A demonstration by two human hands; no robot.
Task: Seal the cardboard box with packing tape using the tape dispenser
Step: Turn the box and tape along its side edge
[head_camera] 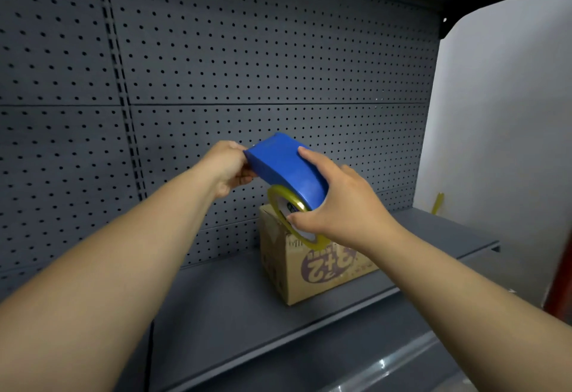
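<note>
Both hands hold a blue tape dispenser (pixel 286 172) in the air above the cardboard box (pixel 312 264). The left hand (pixel 227 167) has its fingers clamped on the dispenser's far left end; the right hand (pixel 337 206) grips its near right end, fingers closed around the yellowish tape roll (pixel 292 216). The box sits on a grey shelf (pixel 235 305), right of centre, against the pegboard back panel (pixel 247 66).
</note>
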